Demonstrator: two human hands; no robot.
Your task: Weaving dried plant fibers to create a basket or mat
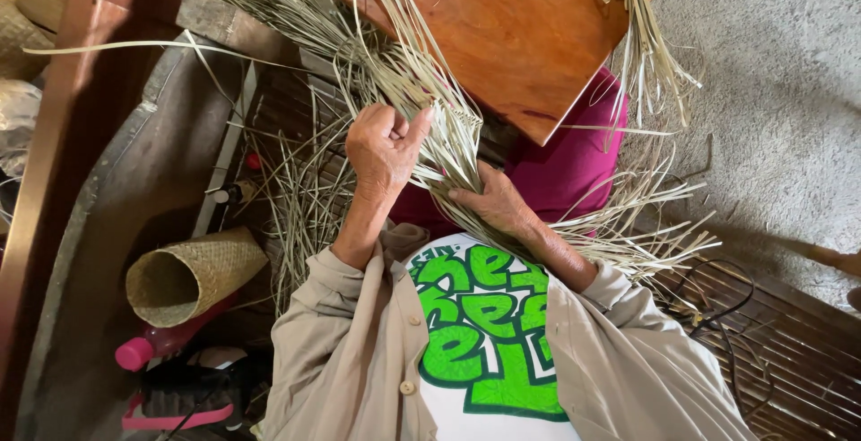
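My left hand (384, 143) is closed around pale dried straw strips (421, 91) that fan up and outward from a half-woven band. My right hand (496, 203) presses on the lower part of the same woven strips (457, 167), thumb pointing left across them. Loose strip ends (646, 226) trail to the right over my lap, which is covered in magenta cloth (565, 167). A reddish-brown wooden board (511, 19) lies tilted over my knees, under the strips.
A woven conical basket (193, 275) lies on its side at the left, beside a pink bottle (148, 347). More loose straw (305, 199) litters the dark slatted floor (789, 342). Black cord (717, 302) curls at the right. Grey carpet (771, 109) lies beyond.
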